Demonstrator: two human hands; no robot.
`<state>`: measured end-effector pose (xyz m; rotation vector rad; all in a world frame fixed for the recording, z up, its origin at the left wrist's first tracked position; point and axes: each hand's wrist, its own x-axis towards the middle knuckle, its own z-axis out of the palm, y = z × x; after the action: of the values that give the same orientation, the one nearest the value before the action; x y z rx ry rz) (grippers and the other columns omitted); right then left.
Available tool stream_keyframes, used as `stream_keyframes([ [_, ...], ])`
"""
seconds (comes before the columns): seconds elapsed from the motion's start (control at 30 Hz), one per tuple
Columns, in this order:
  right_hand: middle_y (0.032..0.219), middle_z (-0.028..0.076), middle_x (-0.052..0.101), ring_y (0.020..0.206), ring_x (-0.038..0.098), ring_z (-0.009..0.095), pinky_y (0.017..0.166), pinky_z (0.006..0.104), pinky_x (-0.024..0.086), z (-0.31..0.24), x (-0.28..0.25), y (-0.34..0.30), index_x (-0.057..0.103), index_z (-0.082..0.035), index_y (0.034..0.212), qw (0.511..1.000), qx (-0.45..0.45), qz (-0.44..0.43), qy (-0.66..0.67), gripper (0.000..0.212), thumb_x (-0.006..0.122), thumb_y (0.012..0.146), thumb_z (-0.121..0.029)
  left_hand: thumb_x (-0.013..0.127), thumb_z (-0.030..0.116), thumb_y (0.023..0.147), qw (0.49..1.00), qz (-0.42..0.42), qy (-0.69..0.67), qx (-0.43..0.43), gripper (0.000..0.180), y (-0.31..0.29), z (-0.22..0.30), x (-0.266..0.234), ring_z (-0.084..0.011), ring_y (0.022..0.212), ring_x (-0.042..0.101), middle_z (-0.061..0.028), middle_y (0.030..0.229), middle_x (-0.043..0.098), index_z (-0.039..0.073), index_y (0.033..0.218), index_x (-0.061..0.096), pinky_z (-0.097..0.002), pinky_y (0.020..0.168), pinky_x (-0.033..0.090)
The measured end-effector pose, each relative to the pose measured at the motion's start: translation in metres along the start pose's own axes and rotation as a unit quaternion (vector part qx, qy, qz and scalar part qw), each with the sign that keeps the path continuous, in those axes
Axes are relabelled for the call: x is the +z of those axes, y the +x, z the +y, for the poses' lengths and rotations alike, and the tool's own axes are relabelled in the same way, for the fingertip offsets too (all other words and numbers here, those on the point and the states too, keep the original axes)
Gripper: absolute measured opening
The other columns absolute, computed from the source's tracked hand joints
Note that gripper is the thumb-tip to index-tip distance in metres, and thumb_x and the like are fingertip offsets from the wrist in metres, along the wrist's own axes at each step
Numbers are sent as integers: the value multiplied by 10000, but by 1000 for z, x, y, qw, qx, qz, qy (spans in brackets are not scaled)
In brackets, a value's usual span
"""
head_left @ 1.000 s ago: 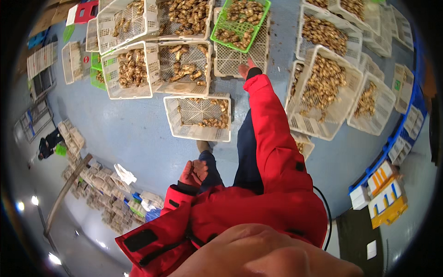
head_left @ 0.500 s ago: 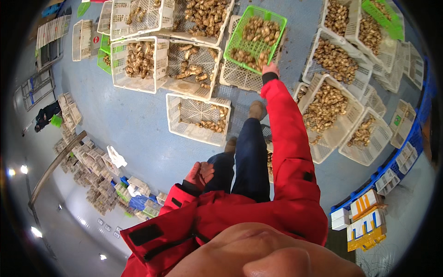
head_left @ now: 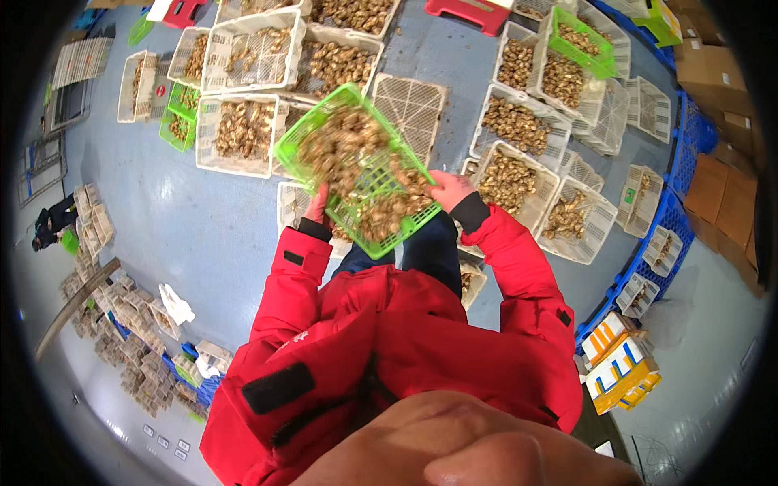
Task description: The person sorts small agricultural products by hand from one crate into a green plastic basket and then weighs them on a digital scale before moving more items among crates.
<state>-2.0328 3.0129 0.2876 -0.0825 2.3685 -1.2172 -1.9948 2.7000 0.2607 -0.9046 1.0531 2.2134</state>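
I hold a bright green plastic basket [head_left: 372, 180] in front of me, tilted, over my legs. Knobbly brown ginger-like roots [head_left: 340, 147] lie in it in two heaps, slightly blurred, with the mesh floor showing between them. My left hand [head_left: 318, 204] is closed on the basket's left side, its fingers partly hidden behind the wall. At the right corner my right hand [head_left: 451, 190] grips the rim. Beyond the basket, a white crate [head_left: 411, 109] stands on the floor with its mesh showing. Another white crate [head_left: 292, 202] is partly covered by the basket and my left arm.
White crates of similar roots stand at left [head_left: 241, 134] and right [head_left: 509, 180]. Red stools [head_left: 470, 11] are at the far edge. Blue pallets [head_left: 679, 212] and cardboard boxes [head_left: 713, 190] line the right side. Stacked crates [head_left: 130, 340] fill the left background.
The green basket has come up off the white crate and toward me, now tilted. My left hand has moved from beside my leg onto it. My right hand still grips it.
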Motion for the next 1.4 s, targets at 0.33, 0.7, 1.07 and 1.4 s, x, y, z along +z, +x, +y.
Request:
stream_keyframes([
  [0.33,828,66,600,726,560,120,632,250,441,-3,-120,68,531,-49,1043,960,92,-43,261,303,514,775,-190,447,273,804,975,85,-181,95,310,33,64,116,-301,817,560,-128,896,586,20,951,551,-433,750,448],
  [0.7,851,62,554,698,523,116,574,213,421,66,-281,132,512,-33,1055,894,73,73,436,253,407,829,-79,491,315,717,939,133,-258,184,444,62,166,212,-324,1071,407,-124,1139,474,82,1095,488,-528,904,283],
  [1.07,754,6,536,597,454,58,524,179,377,25,-352,212,549,-39,993,864,68,80,493,225,439,800,-77,538,267,677,939,149,-267,159,376,146,240,277,-346,977,447,-138,1057,503,74,998,507,-581,812,324],
  [1.4,774,38,571,573,507,99,515,217,408,-28,-402,397,553,-14,978,898,85,61,427,232,488,803,-151,515,288,720,928,110,-349,74,341,301,297,331,-355,948,465,-161,1005,527,52,965,529,-543,842,326],
])
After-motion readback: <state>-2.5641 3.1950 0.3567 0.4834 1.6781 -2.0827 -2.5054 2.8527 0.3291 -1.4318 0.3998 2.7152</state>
